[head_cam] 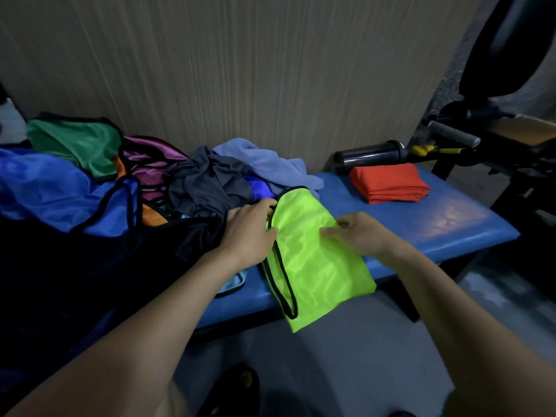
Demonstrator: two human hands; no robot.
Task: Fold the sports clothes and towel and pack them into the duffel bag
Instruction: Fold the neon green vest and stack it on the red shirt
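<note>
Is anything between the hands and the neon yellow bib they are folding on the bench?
Nothing visible. The left hand grips the neon yellow bib at its black-trimmed left edge, and the right hand pinches the fabric near its middle. Both touch it directly on the blue bench.

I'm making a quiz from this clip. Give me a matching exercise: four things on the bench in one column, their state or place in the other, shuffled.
1. neon yellow bib
2. red garment
3. dark bottle
4. lavender towel

A. folded, lying alone on the blue bench
B. lying on its side by the wall
C. crumpled on the clothes pile
D. under both hands

Pairs: 1-D, 2-A, 3-B, 4-C
</note>
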